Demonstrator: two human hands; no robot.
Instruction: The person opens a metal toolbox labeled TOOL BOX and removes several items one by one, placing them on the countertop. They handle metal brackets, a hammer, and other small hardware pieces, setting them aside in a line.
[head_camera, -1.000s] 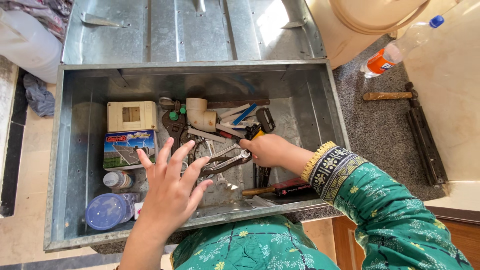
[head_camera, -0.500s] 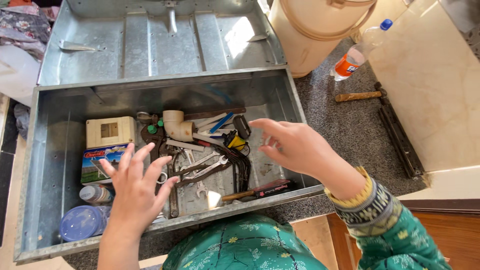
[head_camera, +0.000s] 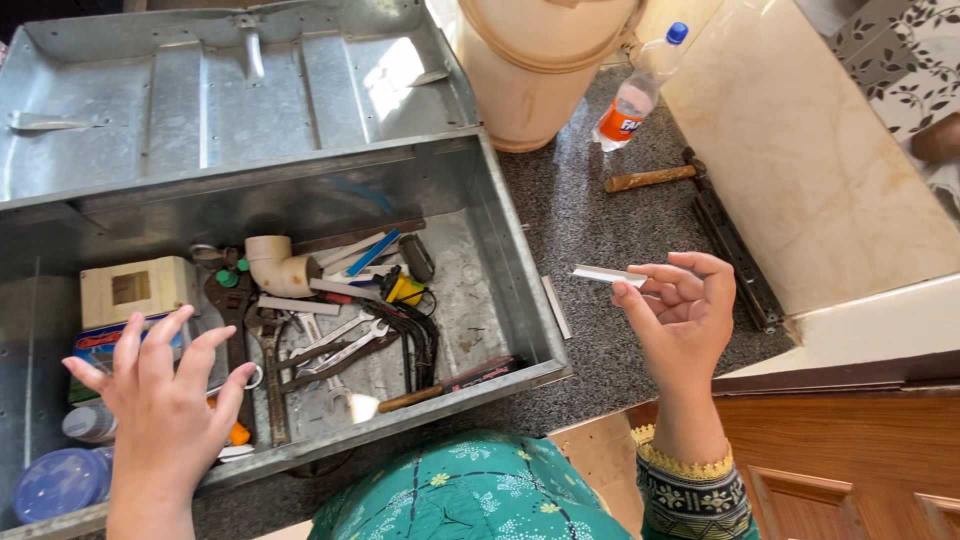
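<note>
My right hand (head_camera: 682, 318) is raised over the grey speckled counter to the right of the open metal toolbox (head_camera: 505, 250), pinching a small flat white strip (head_camera: 606, 275) between thumb and fingers. My left hand (head_camera: 165, 400) hovers with fingers spread over the left part of the box, above a wrench (head_camera: 270, 370) and a printed cardboard box (head_camera: 95, 345). It holds nothing. Inside the box lie pliers (head_camera: 335, 350), a beige pipe elbow (head_camera: 275, 268), a cream switch box (head_camera: 135, 290) and a screwdriver (head_camera: 450, 383).
The box lid (head_camera: 230, 90) lies open at the back. A beige bucket (head_camera: 540, 60), a plastic bottle with an orange label (head_camera: 635, 95) and a hammer (head_camera: 655, 177) sit on the counter beyond. A marble ledge (head_camera: 810, 160) rises at the right. A blue-lidded jar (head_camera: 55, 480) sits at the box's near left.
My right hand has left the tools in the box, swung right over the counter and now holds a small white strip. The view has shifted right; my left hand stays spread.
</note>
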